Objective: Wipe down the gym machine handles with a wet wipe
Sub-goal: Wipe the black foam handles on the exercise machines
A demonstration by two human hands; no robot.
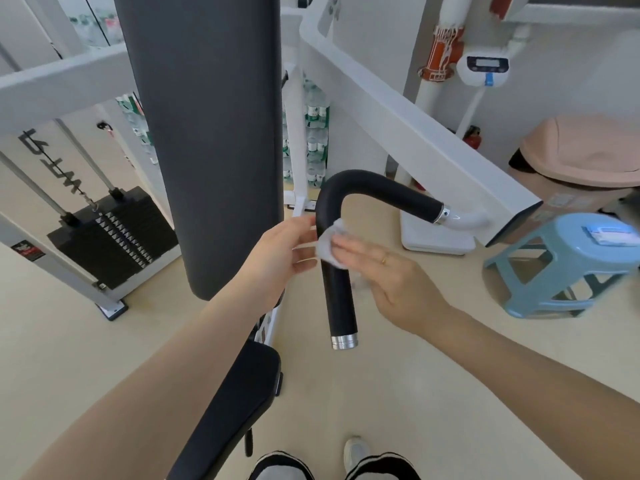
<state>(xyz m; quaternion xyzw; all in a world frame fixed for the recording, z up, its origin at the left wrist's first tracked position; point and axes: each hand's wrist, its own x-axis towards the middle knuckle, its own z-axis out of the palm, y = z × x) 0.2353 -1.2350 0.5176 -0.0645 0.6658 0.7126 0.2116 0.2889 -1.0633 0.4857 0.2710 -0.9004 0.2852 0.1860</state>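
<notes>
Below me a pale beige floor (433,393) — a blue plastic stool (568,268) to my right, a pink bin (585,150) behind it, white walls (571,81).

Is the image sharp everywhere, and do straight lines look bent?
Head view: the handle and wipe are sharp; the stool at the right edge is slightly smeared; wide-angle distortion bows the white frame; lighting is soft and even, without harsh glare.

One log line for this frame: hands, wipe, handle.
right hand: presses wet wipe on handle | left hand: open beside handle | stage: wiping vertical section
</notes>
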